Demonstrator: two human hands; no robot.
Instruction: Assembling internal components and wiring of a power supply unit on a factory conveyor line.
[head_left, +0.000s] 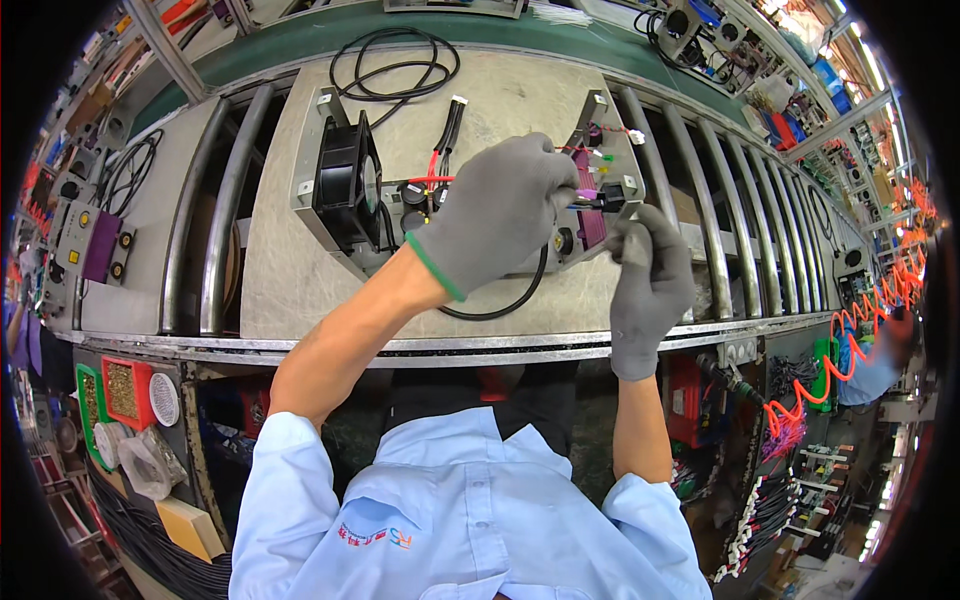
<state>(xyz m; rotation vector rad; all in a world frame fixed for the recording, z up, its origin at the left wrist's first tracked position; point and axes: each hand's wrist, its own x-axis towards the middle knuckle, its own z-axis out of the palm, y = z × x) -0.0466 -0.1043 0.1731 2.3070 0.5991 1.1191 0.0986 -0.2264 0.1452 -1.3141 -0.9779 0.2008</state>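
On a board lies an open metal chassis [320,238] with a black fan [350,180] upright in its left end. My left hand [505,205], in a grey glove with a green cuff, reaches over the middle and is closed on thin wires [586,196]. These run to a black socket-like part [611,197] at the purple-faced right panel [592,228]. My right hand [652,285], also gloved, is at that panel's outer near edge. Its fingers are curled together; whatever they pinch is hidden. Black capacitors [412,196] and red and black leads [437,160] show left of my left hand.
A coiled black cable [395,70] lies at the board's far side. Metal rollers [715,215] flank the board [290,300]. Another purple-faced unit [100,245] stands at left. Red and green parts bins [125,390] sit lower left; an orange coiled hose [800,400] hangs at right.
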